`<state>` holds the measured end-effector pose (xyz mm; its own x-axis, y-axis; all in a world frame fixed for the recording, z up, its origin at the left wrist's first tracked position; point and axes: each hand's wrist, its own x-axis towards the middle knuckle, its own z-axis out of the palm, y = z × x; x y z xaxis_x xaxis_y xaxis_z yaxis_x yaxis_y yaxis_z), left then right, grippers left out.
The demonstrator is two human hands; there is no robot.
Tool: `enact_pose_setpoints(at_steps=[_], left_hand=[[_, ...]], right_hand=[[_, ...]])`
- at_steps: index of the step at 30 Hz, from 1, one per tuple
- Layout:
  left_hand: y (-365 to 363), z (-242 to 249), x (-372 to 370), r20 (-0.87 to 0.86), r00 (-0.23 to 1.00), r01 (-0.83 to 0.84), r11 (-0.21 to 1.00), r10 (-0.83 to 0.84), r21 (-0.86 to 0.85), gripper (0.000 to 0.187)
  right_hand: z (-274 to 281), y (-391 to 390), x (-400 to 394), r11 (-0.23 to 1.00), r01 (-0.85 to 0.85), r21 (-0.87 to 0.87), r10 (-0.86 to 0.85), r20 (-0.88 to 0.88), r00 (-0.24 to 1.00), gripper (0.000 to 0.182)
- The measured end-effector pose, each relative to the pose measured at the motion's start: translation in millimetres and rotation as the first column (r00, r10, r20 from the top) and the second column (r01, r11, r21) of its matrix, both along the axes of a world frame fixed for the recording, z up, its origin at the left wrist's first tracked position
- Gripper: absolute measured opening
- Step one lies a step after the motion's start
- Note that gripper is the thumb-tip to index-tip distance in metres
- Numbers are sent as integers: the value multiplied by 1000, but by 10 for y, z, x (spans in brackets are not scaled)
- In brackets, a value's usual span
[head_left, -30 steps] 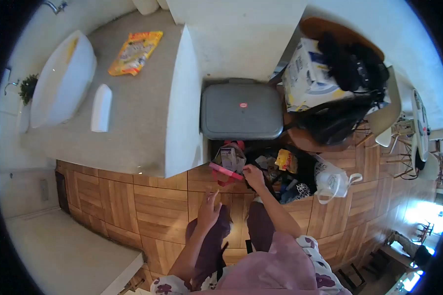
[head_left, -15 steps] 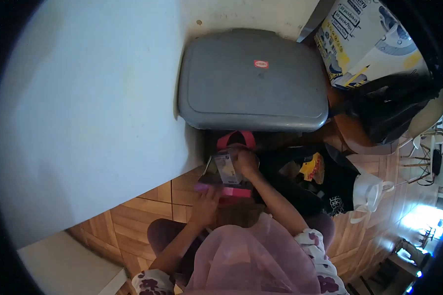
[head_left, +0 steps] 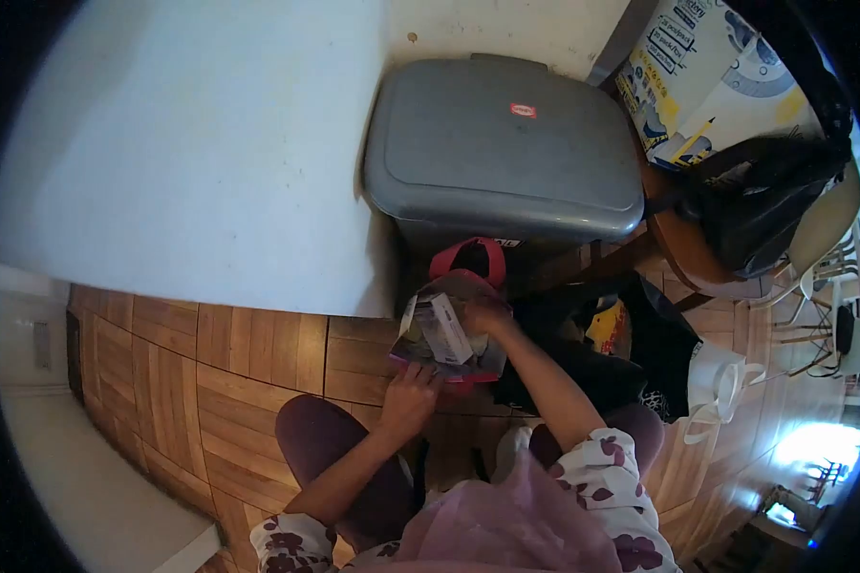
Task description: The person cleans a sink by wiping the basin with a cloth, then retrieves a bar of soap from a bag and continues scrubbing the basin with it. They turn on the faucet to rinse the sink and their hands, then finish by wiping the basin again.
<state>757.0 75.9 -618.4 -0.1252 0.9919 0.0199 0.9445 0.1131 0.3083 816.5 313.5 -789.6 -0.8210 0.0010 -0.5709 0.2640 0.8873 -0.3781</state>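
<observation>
A small bag with pink handles stands on the floor in front of the grey lidded bin. Inside its opening lies a white box, tilted, with other pale items beside it. My left hand has its fingers closed on the bag's near rim. My right hand reaches into the bag's right side, next to the white box; its fingertips are hidden there.
Right of the bag sits a black bag with a yellow packet in it, then a white bag. A wooden chair holds a black bag and a printed carton. A white surface fills the left.
The view has shifted, showing more floor at left. The small bag's opening is wider to view, and the white box leans more. My right hand has moved slightly right and down.
</observation>
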Motion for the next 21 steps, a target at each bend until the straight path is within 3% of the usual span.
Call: enact_pose_setpoints(at_steps=[2,3,5,8,12,15,18,20,21], left_hand=[[-14,-157,29,-20,1000,-7,1000,8,19,20],[10,-154,36,-34,999,-7,999,9,33,20],[25,-126,49,-31,999,-10,999,11,35,20],[5,-155,48,-32,999,-18,1000,19,25,22],[10,-162,59,-6,1000,-30,999,30,32,25],[44,-197,35,9,1000,-25,999,24,21,27],[71,-156,40,8,999,-45,999,45,17,30],[54,-240,22,-9,999,-45,998,45,46,32],[55,-268,8,-23,999,-43,996,45,75,34]], right_hand=[[207,-204,84,873,465,146,-458,-80,885,19],[181,-228,68,874,463,146,-455,-85,886,19],[127,-266,39,907,376,192,-403,132,905,24],[109,-237,65,925,323,201,-353,142,925,36],[277,-260,83,906,373,200,-399,109,910,39],[114,-217,114,941,334,52,-338,191,922,41],[263,-294,94,924,380,36,-381,105,918,40],[666,-393,74,851,524,-47,-525,-138,840,41],[844,-426,58,851,523,-44,-524,-141,840,41]])
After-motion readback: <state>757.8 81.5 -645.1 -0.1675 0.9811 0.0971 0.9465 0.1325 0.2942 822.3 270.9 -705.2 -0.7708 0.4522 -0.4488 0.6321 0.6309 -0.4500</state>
